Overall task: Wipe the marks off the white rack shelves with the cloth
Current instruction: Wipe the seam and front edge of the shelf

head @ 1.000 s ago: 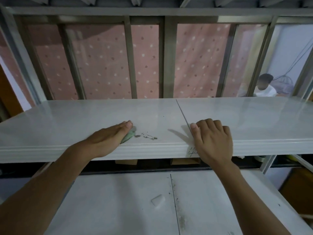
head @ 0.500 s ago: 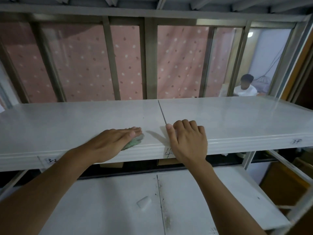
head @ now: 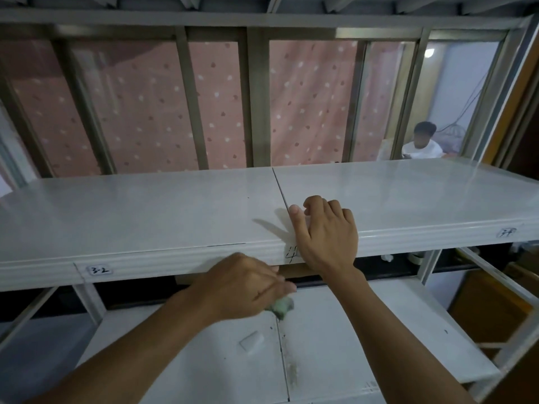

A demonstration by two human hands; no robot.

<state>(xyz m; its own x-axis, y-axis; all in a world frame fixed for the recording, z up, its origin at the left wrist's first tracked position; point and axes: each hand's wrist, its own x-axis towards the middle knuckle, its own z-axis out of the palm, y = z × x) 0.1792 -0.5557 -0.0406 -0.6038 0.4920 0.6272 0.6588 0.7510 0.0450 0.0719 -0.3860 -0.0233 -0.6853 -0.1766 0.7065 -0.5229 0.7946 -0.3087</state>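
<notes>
The white upper shelf [head: 163, 217] runs across the middle of the view, with a seam down its centre. My right hand [head: 326, 231] rests on its front edge by the seam, fingers curled, holding nothing. My left hand [head: 248, 287] hangs below the shelf's front lip, over the lower shelf [head: 335, 345], closed on a crumpled green cloth [head: 281, 306] that sticks out under the fingers. Dark specks and a grey smear [head: 291, 371] lie along the lower shelf's seam.
Handwritten labels mark the upper shelf's lip: "3-2" [head: 99, 270] and another [head: 506, 232] at the right. A small white tag [head: 250, 341] lies on the lower shelf. Metal window bars and a pink dotted curtain [head: 215, 112] stand behind; a seated person [head: 421, 144] is beyond.
My left hand has left the upper shelf's top with the cloth and dropped below its front lip, over the lower shelf. The dark marks near the seam on top are gone. My right hand stayed put.
</notes>
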